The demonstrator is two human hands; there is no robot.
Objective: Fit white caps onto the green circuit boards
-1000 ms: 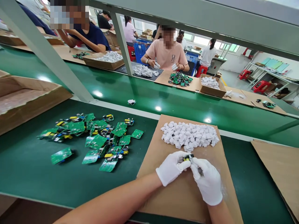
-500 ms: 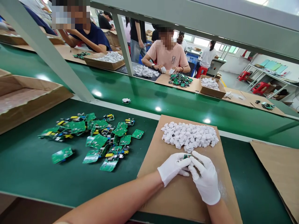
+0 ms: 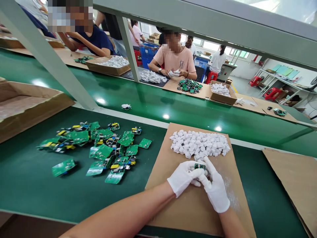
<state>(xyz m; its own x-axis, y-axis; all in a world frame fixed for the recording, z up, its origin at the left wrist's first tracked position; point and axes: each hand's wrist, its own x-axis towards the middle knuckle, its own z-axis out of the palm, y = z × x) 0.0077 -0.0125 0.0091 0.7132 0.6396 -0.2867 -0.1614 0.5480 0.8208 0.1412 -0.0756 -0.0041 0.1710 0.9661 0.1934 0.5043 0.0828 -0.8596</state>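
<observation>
Both my hands wear white gloves and meet over a brown cardboard sheet (image 3: 173, 201). My left hand (image 3: 182, 177) and my right hand (image 3: 215, 186) together pinch a small green circuit board (image 3: 199, 166) with a white part under it. Just beyond my fingers lies a heap of small white plastic housings (image 3: 200, 144) on the same cardboard. To the left, several green circuit boards (image 3: 104, 145) are scattered on the green bench top (image 3: 29, 185).
A green conveyor belt (image 3: 188, 114) runs across the middle with one white piece (image 3: 126, 106) on it. Across it, people sit with boards (image 3: 189, 85) and a box of white parts (image 3: 221, 90). An open carton (image 3: 27, 109) stands left, another cardboard sheet (image 3: 294, 178) right, a grey frame post (image 3: 56, 66) overhead.
My hands have drawn closer together and shifted slightly up toward the white heap, my right fingers spreading over the board. The white piece on the belt has travelled left.
</observation>
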